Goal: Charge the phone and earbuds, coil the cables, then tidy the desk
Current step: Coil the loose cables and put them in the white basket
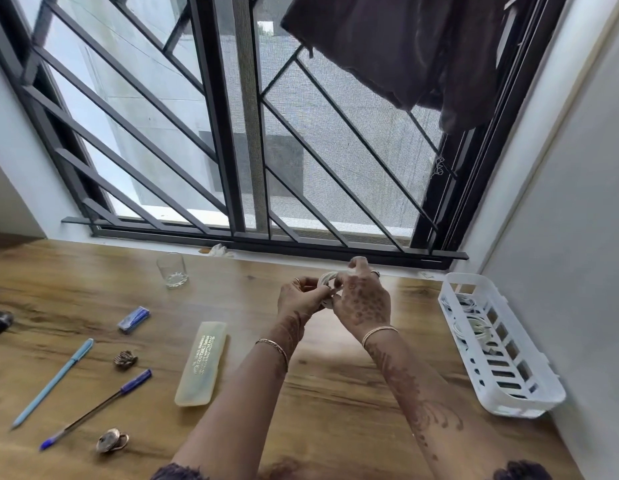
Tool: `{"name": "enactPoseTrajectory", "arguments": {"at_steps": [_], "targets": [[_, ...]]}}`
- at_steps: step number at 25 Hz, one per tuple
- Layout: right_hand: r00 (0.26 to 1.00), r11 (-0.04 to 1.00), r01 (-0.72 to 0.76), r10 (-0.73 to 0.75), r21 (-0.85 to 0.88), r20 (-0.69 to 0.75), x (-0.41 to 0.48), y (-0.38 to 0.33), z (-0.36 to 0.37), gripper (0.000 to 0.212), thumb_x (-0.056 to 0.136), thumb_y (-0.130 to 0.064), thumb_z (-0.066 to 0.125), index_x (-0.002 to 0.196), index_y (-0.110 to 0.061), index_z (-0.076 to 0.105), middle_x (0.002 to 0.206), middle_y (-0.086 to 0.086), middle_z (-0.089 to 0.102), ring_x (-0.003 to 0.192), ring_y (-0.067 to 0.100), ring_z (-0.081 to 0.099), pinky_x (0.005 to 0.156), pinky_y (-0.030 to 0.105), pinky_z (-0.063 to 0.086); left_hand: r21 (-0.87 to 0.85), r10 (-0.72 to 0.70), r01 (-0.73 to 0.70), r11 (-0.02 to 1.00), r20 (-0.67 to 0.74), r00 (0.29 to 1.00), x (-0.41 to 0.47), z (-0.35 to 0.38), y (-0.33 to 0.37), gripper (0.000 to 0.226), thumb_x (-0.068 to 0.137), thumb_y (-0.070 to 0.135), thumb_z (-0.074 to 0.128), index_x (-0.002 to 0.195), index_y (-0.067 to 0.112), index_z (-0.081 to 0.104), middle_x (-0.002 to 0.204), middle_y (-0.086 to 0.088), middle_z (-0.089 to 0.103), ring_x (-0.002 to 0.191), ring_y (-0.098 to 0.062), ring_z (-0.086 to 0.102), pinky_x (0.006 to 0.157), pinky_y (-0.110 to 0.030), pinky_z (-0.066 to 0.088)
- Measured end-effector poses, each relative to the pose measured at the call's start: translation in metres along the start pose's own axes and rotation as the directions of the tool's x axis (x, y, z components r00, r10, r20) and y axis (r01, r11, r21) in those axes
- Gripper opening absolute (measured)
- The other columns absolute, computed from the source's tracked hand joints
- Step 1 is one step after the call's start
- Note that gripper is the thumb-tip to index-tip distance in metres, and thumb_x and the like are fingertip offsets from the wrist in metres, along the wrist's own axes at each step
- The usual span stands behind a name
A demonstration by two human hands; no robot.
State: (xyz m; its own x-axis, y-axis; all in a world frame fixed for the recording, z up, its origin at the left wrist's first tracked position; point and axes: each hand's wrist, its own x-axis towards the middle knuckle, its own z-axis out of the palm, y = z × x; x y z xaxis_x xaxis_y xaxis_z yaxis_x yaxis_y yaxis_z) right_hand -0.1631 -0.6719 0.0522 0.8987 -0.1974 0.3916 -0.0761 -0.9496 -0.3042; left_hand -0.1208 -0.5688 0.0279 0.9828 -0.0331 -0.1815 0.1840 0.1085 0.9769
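Note:
Above the wooden desk (335, 393), both my hands hold a small coil of white cable (326, 280). My left hand (301, 297) grips the coil from the left and below. My right hand (361, 299) pinches it from the right, with the fingers partly covering it. A white slotted basket (529, 405) stands at the right by the wall, with other coiled white cables (472, 323) lying inside it. No phone or earbuds are visible.
To the left lie a translucent pencil case (201, 363), a light-blue pen (53, 382), a dark-blue pen (97, 408), a blue eraser box (134, 319) and two small metal ornaments (125, 359). A drinking glass (172, 270) stands near the window sill.

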Motion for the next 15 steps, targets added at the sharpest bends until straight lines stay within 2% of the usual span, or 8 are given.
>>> {"name": "enactPoseTrajectory", "arguments": {"at_steps": [3, 7, 9, 12, 15], "targets": [[0.997, 0.990, 0.070, -0.071, -0.123, -0.006, 0.003, 0.000, -0.001, 0.026, 0.079, -0.035, 0.067, 0.094, -0.014, 0.070, 0.116, 0.001, 0.051, 0.088, 0.023, 0.060, 0.064, 0.032, 0.054, 0.097, 0.017, -0.014, 0.995, -0.027, 0.999, 0.001, 0.001, -0.004, 0.011, 0.075, 0.000, 0.069, 0.070, 0.009, 0.065, 0.070, -0.012, 0.065, 0.065, -0.024, 0.062, 0.071, -0.037, 0.058], [0.992, 0.963, 0.126, -0.128, -0.239, 0.006, 0.004, -0.002, 0.001, 0.033, 0.079, -0.042, 0.069, 0.090, -0.011, 0.068, 0.100, 0.002, 0.056, 0.083, 0.021, 0.063, 0.057, 0.029, 0.047, 0.157, 0.041, -0.035, 0.987, -0.039, 0.998, 0.003, 0.000, -0.006, 0.007, 0.073, 0.005, 0.071, 0.070, 0.010, 0.066, 0.073, -0.015, 0.067, 0.065, -0.024, 0.064, 0.074, -0.039, 0.059], [0.994, 0.980, 0.113, -0.112, -0.165, 0.012, 0.006, -0.001, 0.001, 0.029, 0.079, -0.038, 0.068, 0.088, -0.011, 0.067, 0.095, 0.003, 0.060, 0.083, 0.024, 0.065, 0.059, 0.030, 0.044, 0.135, 0.038, -0.037, 0.990, -0.004, 0.999, 0.004, 0.000, -0.005, 0.009, 0.075, 0.003, 0.070, 0.071, 0.009, 0.066, 0.075, -0.015, 0.067, 0.067, -0.022, 0.064, 0.074, -0.038, 0.059], [0.996, 0.996, 0.087, -0.087, -0.008, 0.030, 0.012, 0.009, 0.001, 0.018, 0.080, -0.032, 0.067, 0.090, -0.017, 0.070, 0.093, 0.004, 0.066, 0.087, 0.025, 0.065, 0.071, 0.032, 0.049, 0.018, -0.011, 0.009, 1.000, 0.131, 0.991, 0.005, -0.006, -0.003, 0.008, 0.082, 0.000, 0.068, 0.081, 0.007, 0.066, 0.076, -0.012, 0.067, 0.059, -0.012, 0.065, 0.062, -0.024, 0.057], [0.995, 0.961, 0.062, -0.080, 0.270, 0.056, 0.016, 0.023, 0.007, 0.007, 0.081, -0.019, 0.069, 0.087, -0.018, 0.071, 0.099, 0.003, 0.064, 0.091, 0.022, 0.063, 0.078, 0.026, 0.049, -0.120, -0.039, 0.071, 0.990, 0.254, 0.966, 0.006, -0.015, -0.002, 0.011, 0.086, 0.001, 0.064, 0.097, 0.002, 0.066, 0.081, -0.008, 0.069, 0.064, -0.008, 0.067, 0.063, -0.019, 0.056]]}}
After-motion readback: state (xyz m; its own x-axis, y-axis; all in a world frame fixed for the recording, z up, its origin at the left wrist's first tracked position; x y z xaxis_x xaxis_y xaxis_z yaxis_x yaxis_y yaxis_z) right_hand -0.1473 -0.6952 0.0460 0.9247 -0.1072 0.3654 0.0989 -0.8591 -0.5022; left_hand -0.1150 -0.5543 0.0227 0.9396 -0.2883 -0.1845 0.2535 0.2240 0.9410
